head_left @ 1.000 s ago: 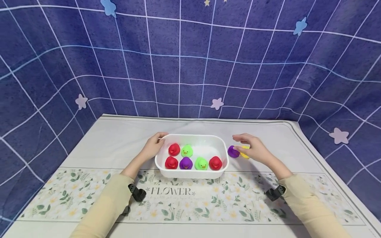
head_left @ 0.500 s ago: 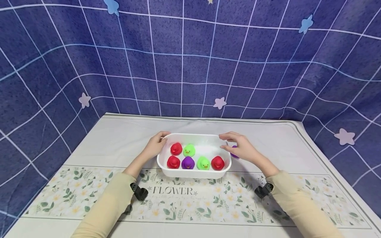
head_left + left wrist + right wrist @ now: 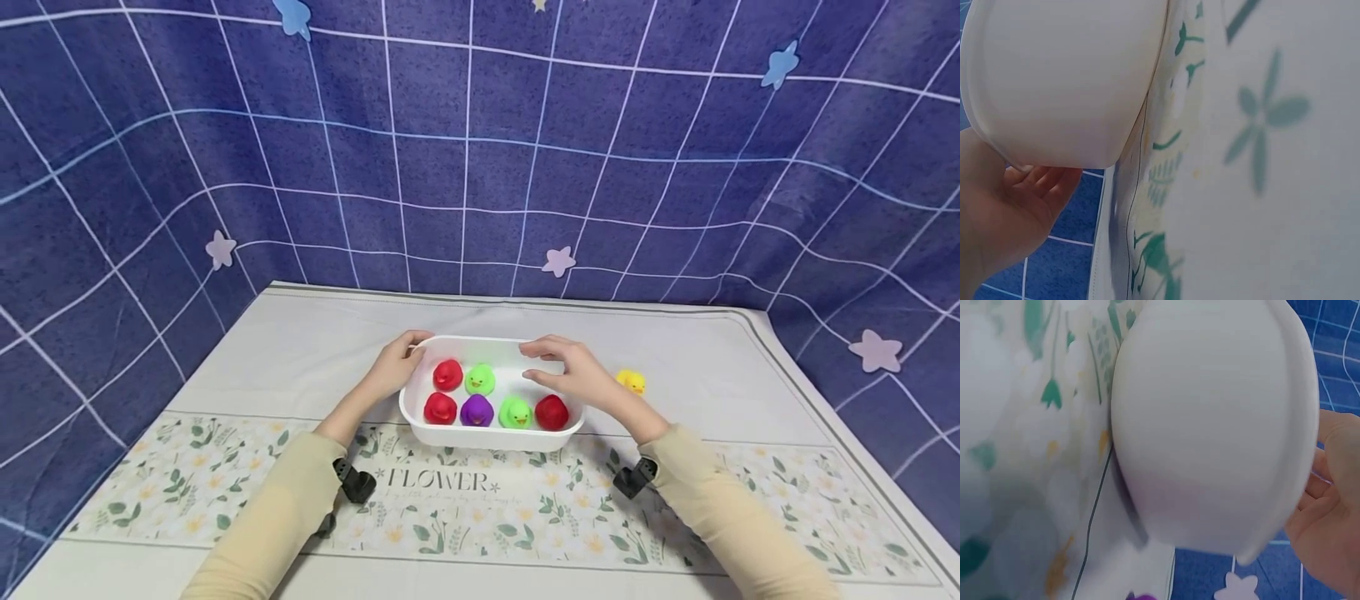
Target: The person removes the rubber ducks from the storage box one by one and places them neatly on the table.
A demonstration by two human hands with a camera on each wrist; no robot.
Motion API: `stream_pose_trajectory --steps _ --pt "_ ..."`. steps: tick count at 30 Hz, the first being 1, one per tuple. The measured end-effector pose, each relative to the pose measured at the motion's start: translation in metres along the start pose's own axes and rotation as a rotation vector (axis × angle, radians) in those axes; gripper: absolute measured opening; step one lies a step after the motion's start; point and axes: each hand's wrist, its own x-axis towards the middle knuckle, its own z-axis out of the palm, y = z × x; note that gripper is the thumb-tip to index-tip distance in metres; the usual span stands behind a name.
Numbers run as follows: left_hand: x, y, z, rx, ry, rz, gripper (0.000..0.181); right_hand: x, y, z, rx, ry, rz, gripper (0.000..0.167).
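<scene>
White bin is gripped by the left hand, right hand spread above, yellow duck outside.

Wrinkled navy cloth, printed with a pale grid and stars, screens the back and sides of a white-covered table, its floral band lettered "FLOWER," where black wrist-worn cameras point to a recording set-up; the wider room is hidden.

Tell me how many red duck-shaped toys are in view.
3: one red duck-shaped toy back left, another front left and a third front right, all inside the white rectangular plastic tub. The right hand covers part of it, so more could be hidden.
</scene>
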Motion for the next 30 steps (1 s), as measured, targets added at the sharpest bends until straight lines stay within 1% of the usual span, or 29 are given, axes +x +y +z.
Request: stream_pose_trajectory --steps 6,11,14,19,24,30 --pt "0.006 0.001 0.004 0.008 -0.011 0.021 0.032 0.007 -0.004 0.007 -0.01 0.004 -0.002 0.036" --pt "0.008 0.001 0.004 0.015 -0.012 0.014 0.032 0.014 -0.007 0.015 -0.008 0.005 0.012 0.036" --pt "0.007 0.0 0.003 0.017 -0.012 0.018 0.032 0.018 -0.008 0.021 -0.024 0.019 0.043 0.037" --pt "0.003 0.0 -0.001 0.008 -0.005 0.02 0.032 0.025 -0.008 0.035 -0.07 0.043 0.097 0.038" --pt "0.0 -0.001 -0.002 0.012 -0.002 0.011 0.032 0.03 -0.006 0.047 -0.074 0.023 0.082 0.039" --pt "0.002 0.0 0.0 0.012 -0.001 0.004 0.031 0.032 -0.004 0.052 -0.071 0.0 0.058 0.043"
